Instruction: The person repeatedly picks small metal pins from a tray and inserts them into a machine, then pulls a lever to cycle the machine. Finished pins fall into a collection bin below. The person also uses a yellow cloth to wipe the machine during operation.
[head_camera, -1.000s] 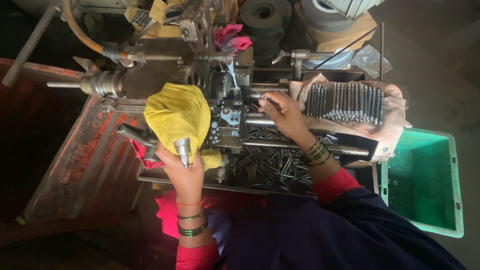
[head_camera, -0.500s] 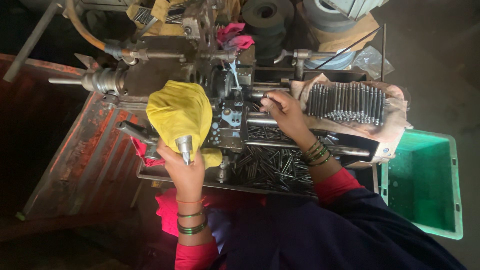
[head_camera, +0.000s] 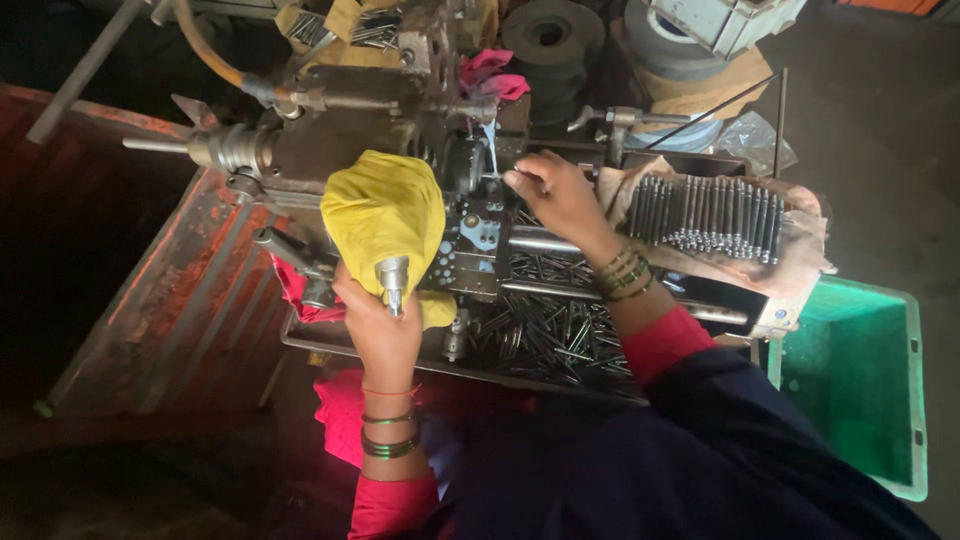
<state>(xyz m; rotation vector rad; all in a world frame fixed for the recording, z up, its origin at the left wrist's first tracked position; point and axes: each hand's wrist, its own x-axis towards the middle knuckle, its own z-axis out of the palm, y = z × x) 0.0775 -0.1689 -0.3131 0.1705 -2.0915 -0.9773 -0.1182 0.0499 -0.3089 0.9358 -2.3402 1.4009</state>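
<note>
Left hand (head_camera: 378, 325) gripping metal lever knob (head_camera: 392, 277), right hand (head_camera: 553, 195) seemingly pinching a pin at machine (head_camera: 470, 215)

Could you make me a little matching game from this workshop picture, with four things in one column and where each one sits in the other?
Things:
1. yellow cloth
2. row of long metal pins
3. green plastic crate
4. heap of loose metal pins

Places:
A. on the floor at the far right
B. in the tray under the machine's rails
C. draped over the machine, just above the left hand
D. lined up on brown paper, right of the right hand

Pairs: 1-C, 2-D, 3-A, 4-B
</note>
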